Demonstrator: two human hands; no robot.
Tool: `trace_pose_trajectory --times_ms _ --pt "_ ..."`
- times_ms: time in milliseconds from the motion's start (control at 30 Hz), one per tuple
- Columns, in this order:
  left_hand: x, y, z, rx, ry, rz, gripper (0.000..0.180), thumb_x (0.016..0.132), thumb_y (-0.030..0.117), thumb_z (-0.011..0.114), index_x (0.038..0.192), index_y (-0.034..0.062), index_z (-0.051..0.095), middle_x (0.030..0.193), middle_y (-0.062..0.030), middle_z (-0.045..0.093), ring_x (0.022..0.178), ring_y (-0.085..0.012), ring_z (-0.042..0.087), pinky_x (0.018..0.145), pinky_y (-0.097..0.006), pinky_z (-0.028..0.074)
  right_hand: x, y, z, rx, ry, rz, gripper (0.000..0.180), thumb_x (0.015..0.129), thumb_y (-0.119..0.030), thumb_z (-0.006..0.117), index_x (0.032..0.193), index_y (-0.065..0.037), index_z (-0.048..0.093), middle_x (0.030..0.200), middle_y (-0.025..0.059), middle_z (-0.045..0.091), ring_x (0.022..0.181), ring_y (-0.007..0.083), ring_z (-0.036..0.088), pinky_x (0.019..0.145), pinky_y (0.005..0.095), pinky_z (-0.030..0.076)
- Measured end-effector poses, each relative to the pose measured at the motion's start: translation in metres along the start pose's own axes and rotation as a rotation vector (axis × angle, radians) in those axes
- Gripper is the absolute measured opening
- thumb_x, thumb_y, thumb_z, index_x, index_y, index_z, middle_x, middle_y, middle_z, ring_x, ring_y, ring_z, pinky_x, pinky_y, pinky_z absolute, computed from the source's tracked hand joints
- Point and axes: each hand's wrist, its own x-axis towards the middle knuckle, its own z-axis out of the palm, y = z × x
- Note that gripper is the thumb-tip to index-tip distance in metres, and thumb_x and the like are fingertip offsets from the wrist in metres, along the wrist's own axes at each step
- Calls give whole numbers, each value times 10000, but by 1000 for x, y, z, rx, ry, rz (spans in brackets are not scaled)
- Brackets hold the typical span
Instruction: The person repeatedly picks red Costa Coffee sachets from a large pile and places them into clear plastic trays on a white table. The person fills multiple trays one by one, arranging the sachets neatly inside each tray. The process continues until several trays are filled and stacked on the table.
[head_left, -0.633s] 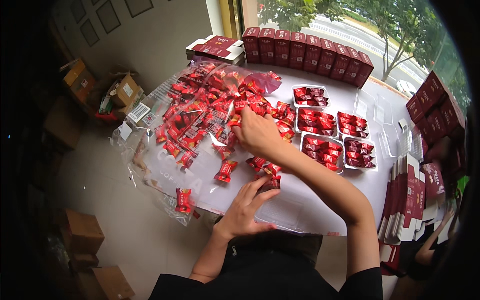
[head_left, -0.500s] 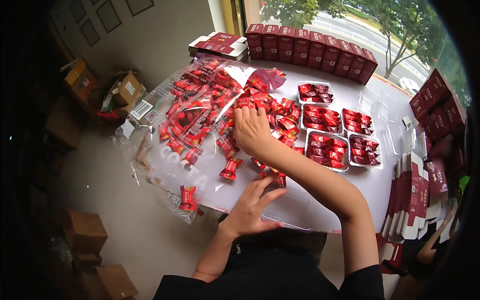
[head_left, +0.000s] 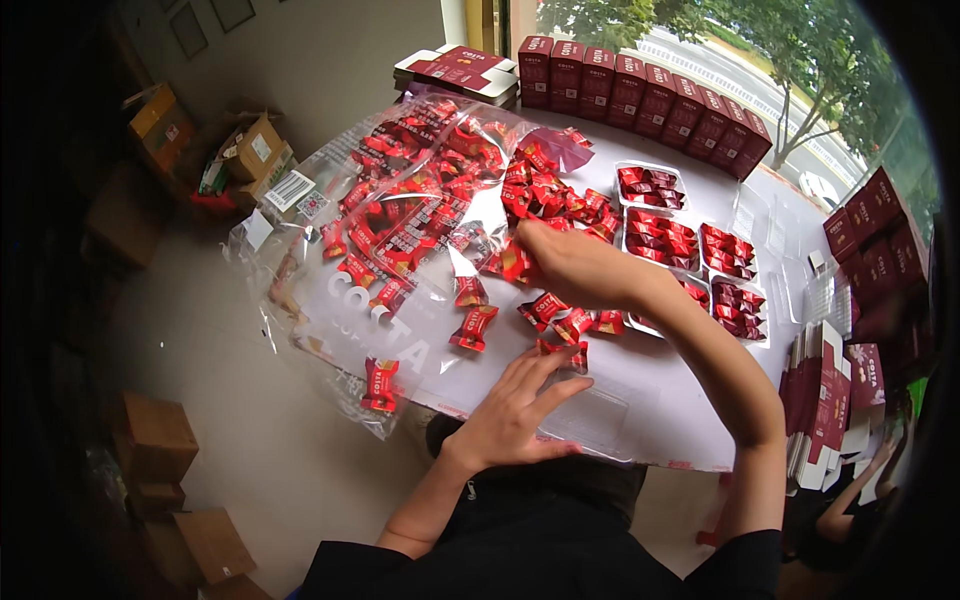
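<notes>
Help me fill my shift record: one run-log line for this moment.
left hand: spread at clear tray; right hand: over loose red packets, grip hidden; filled trays: farther right

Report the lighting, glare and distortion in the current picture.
Head view: bright daylight fills the window, while cardboard boxes at left sit dim; head view: white glare patches the clear bag over red candies; head view: fisheye bends the row of maroon boxes and blackens the corners.

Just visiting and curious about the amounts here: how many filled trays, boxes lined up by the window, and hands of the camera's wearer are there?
Filled trays: 5 (one partly covered)
Lined-up boxes: 9
Wearer's hands: 2 (left hand, right hand)
Total: 16
</notes>
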Motion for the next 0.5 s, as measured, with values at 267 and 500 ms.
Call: trace_pose_trajectory --times_ms 267,500 --pt "1 2 0 37 12 -3 685 781 570 678 1263 99 555 1366 -219 434 1226 -434 438 1071 -540 320 -20 4 31 -188 -123 -84 385 780 -84 632 1105 15 450 1032 143 580 1020 302 592 799 401 486" --pt "1 1 -2 44 17 32 688 777 555 694 1258 87 544 1376 -219 444 1231 -448 443 1074 -537 323 -15 -1 13 6 21 11 273 843 -74 619 1004 -6 409 877 205 605 798 412 624 663 482 471"
